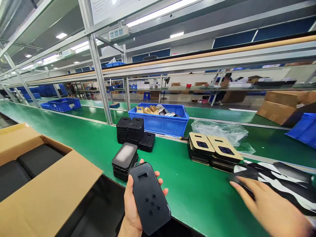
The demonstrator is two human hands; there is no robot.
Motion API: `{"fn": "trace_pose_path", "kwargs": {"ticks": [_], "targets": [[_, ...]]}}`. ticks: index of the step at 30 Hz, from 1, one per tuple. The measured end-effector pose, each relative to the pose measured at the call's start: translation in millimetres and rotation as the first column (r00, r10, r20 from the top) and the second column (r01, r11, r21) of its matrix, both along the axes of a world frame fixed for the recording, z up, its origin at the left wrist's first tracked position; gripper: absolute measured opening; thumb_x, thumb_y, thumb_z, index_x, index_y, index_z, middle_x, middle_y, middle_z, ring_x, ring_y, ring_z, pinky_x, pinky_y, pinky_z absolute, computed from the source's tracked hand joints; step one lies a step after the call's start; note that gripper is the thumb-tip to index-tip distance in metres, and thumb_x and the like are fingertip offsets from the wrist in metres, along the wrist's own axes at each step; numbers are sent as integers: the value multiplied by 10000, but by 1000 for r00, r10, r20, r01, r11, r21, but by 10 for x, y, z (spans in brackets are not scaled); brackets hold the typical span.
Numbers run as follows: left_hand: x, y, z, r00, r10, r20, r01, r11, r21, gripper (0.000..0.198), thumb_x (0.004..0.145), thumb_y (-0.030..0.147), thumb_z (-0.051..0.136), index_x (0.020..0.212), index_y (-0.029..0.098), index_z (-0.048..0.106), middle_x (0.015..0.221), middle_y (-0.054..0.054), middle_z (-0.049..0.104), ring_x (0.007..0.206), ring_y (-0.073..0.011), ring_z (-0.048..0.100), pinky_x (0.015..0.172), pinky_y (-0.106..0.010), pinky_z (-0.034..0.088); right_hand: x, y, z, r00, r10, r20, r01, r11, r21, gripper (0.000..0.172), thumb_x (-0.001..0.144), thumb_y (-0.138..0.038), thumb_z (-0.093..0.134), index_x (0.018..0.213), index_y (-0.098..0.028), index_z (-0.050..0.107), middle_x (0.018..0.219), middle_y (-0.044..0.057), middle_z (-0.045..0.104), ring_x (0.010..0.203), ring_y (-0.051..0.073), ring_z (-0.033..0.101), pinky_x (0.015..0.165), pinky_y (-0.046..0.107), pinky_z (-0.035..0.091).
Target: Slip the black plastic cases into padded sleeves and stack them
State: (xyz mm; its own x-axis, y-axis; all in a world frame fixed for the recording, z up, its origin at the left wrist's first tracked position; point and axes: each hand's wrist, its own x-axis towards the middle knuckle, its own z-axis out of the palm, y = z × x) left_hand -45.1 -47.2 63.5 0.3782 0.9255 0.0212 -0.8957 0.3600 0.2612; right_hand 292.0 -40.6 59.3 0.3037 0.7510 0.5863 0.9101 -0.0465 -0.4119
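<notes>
My left hand [132, 204] is closed around a black plastic cover [150, 200], which has a rectangular slot near its top and several star-shaped cutouts lower down. Over at the right, my right hand [266, 204] reaches to a pile of glossy black-and-white sheets [283, 181]. Its thumb and forefinger come together on something dark at the pile's left edge, too blurred to make out. Just beyond the left hand is a short stack of black cases [124, 158] with a shiny top. More black covers [135, 126] stand stacked behind it.
Tan-faced panels [213, 148] form two stacks right of centre, with clear plastic film [219, 130] behind. A blue bin [163, 123] holds brown and silvery pieces. An open cardboard box [71, 181] with black parts stands left. A metal upright [100, 72] rises beyond the green bench [84, 135].
</notes>
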Motion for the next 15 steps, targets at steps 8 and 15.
{"fn": "trace_pose_path", "kwargs": {"ticks": [8, 15], "targets": [[-1, -162, -19, 997, 24, -69, -20, 998, 62, 542, 865, 608, 538, 1214, 215, 671, 1159, -100, 721, 965, -246, 692, 927, -407, 506, -1738, -444, -194, 350, 409, -843, -808, 587, -51, 470, 896, -575, 555, 1231, -275, 692, 841, 53, 768, 680, 209, 661, 649, 297, 549], [-65, -203, -19, 980, -61, -189, 65, 998, 19, 667, 801, 625, 626, 1209, 99, 665, 1020, -133, 745, 881, -226, 698, 809, -323, 526, -1787, -416, -287, 230, 328, -916, -878, 476, -50, 560, 859, -687, 525, 1087, -244, 781, 588, 22, 628, 557, 175, 570, 586, 276, 479]]}}
